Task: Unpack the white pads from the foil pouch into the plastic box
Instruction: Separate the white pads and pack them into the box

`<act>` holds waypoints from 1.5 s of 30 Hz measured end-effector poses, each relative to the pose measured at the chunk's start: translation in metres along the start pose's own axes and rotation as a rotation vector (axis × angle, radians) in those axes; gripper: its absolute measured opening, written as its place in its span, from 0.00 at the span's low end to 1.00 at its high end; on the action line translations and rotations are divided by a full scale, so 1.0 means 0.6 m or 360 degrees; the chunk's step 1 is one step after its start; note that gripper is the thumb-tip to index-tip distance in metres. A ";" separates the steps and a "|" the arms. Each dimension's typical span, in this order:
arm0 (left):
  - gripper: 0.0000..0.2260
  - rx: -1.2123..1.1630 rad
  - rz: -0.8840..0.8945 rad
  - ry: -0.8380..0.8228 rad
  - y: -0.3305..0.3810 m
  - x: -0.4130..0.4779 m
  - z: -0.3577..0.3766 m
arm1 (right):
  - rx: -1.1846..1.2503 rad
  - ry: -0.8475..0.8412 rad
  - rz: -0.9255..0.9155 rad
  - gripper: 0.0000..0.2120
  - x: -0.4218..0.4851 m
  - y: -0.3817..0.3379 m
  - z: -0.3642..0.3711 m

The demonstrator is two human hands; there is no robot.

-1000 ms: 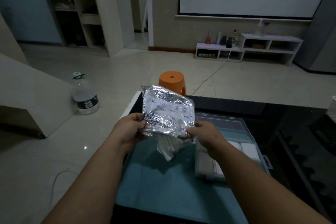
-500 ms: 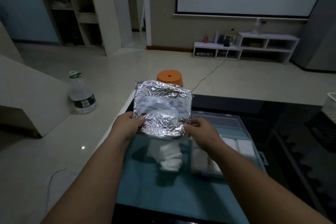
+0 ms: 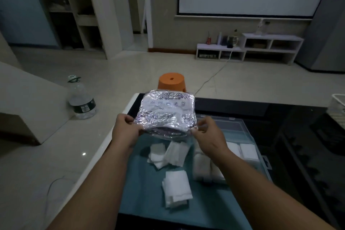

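Note:
I hold the crinkled foil pouch (image 3: 167, 113) upside down above the teal mat (image 3: 141, 190), mouth facing me and down. My left hand (image 3: 125, 129) pinches its left lower corner and my right hand (image 3: 207, 135) its right lower corner. White pads lie loose on the mat: a small heap (image 3: 168, 152) right under the pouch and a stack (image 3: 177, 186) nearer me. The clear plastic box (image 3: 240, 130) sits to the right, partly behind my right forearm, with white pads (image 3: 248, 152) inside it.
The mat and box rest on a dark glass table (image 3: 291, 136) with a white left edge. An orange stool (image 3: 172, 81) stands just beyond the table, a large water bottle (image 3: 81, 100) on the floor at left, and a white basket (image 3: 337, 107) at far right.
The pouch mouth has opened wider and tipped toward me. More white pads have dropped out onto the mat, with one stack landing closer to me.

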State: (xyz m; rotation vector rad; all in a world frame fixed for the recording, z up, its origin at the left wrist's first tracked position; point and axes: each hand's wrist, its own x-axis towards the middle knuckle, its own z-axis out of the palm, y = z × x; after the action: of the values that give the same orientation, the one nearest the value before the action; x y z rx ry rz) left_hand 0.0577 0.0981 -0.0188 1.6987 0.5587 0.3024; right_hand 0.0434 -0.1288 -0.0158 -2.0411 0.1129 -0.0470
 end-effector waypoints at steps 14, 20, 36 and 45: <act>0.09 -0.0093 -0.0295 -0.0267 -0.018 0.013 0.003 | -0.0843 -0.0103 -0.0248 0.14 -0.003 0.007 0.011; 0.03 0.0526 0.0097 -0.0037 -0.010 -0.006 0.005 | -0.0929 -0.0234 -0.0327 0.09 -0.015 -0.002 0.023; 0.25 0.1675 0.0442 -0.0464 -0.037 -0.101 0.096 | -0.1121 -0.0270 -0.0259 0.16 -0.012 -0.009 0.001; 0.03 0.0218 -0.0034 -0.0734 0.022 -0.100 0.073 | -0.0048 -0.0125 0.0011 0.10 -0.009 -0.006 -0.013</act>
State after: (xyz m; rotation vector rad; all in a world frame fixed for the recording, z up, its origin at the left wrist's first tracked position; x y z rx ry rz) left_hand 0.0309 0.0284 -0.0087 1.8172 0.2583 -0.1475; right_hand 0.0377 -0.1333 -0.0090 -2.0696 0.0718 0.0391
